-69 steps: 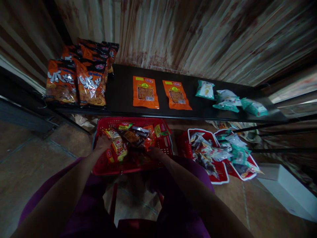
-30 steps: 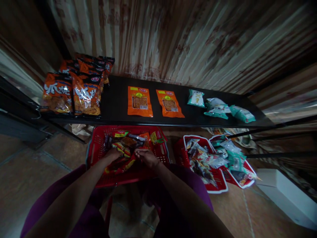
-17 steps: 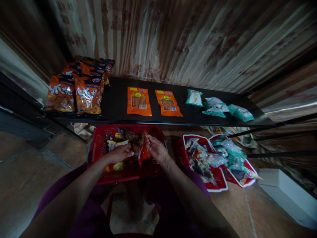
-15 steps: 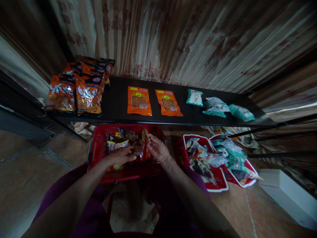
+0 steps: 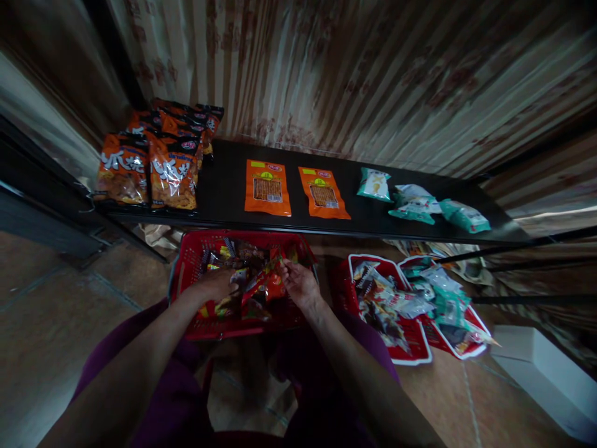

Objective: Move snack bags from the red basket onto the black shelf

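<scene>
Over the red basket (image 5: 189,249) in front of my knees are both my hands. My right hand (image 5: 301,285) is closed, pinching the top edge of a red snack packet (image 5: 274,285) that leans among the other packets. Deeper on the left side, my left hand (image 5: 218,285) reaches down into several dark and yellow snack packets, its fingers bent and partly hidden among them. Whether those fingers grip a packet is too dim to tell. Another dark, shiny packet (image 5: 254,308) lies in front of the red one, between my hands.
Above the basket runs a black shelf (image 5: 224,186) with orange-and-black snack bags (image 5: 172,174), two flat orange packets (image 5: 268,188) and small teal bags (image 5: 375,184). Two white-rimmed red baskets (image 5: 415,361) full of packets stand right, near a white box (image 5: 513,342).
The red packet has tipped from upright to leaning left, with my right hand still on it. My left hand has moved left and lower into the packets. The view has shifted slightly.
</scene>
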Demonstrator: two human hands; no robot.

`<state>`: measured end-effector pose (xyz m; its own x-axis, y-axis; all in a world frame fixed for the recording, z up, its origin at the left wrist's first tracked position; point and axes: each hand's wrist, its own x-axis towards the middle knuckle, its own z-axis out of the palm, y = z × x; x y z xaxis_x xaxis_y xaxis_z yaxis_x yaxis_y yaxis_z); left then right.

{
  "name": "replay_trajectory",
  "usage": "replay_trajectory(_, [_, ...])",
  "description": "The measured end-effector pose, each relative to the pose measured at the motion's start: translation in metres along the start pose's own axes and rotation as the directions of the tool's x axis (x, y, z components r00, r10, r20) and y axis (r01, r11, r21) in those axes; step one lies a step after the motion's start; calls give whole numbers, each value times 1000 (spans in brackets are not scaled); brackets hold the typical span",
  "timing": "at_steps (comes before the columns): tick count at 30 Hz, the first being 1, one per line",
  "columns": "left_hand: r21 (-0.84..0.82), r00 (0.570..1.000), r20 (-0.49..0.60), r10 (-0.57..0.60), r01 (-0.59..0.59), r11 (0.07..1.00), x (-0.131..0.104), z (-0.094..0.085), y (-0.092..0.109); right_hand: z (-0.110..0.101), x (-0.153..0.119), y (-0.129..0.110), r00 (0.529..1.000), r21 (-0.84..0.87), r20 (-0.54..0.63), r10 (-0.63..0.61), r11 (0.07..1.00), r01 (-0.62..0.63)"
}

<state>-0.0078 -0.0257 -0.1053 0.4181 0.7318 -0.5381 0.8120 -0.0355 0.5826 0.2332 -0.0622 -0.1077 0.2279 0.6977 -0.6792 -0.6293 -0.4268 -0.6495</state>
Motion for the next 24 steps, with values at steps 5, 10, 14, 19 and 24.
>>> replay_trajectory(5, [88,992,-56,-115,119,989,8,-26,-9,-3,11,8,997,-71,-72,-40,997,35])
replay_trajectory(10, [76,992,-44,-119,122,990,15,-29,-14,1,14,13,998,-121,-50,-46,992,40])
replay_trajectory(14, [2,998,-2,-58,58,998,18,-23,-9,12,5,24,1000,-156,-7,-12,988,11])
replay_trajectory(19, [-67,1000,13,-19,20,998,19,-14,2,27,-10,46,954,-288,254,158,954,-81])
replay_trajectory(24, [9,985,131,115,-117,993,19,4,15,33,-13,58,895,-321,372,245,939,-124])
